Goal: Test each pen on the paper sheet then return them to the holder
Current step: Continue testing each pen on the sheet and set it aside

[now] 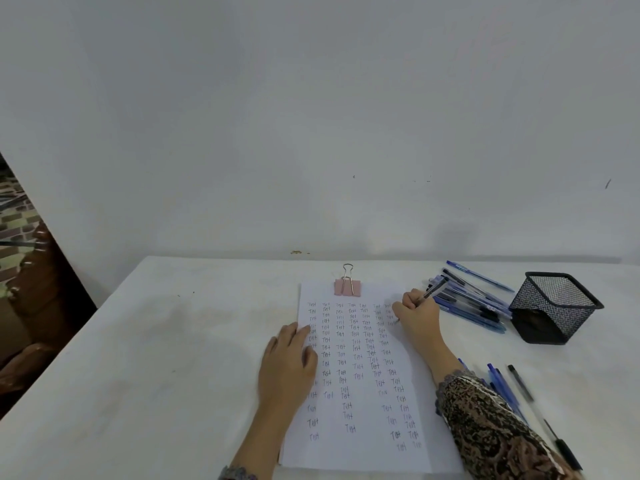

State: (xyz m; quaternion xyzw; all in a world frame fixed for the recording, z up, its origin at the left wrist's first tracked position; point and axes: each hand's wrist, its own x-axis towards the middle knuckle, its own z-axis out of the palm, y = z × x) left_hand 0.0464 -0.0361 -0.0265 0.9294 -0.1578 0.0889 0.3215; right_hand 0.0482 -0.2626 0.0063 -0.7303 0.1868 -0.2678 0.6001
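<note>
A white paper sheet [360, 403] lies on the table, covered with columns of the handwritten word "Test". My left hand [289, 362] lies flat on its left edge, fingers straight. My right hand [415, 315] grips a pen [434, 292] with its tip down on the sheet's upper right area. A black mesh holder [554, 306] stands at the right and looks empty. A pile of blue and black pens [474, 303] lies between my right hand and the holder.
A pink binder clip [348, 285] clamps the top of the sheet. Several more pens [512, 389] lie loose beside my right forearm. The white table [156, 358] meets a pale wall at the back; dark furniture stands off its left edge.
</note>
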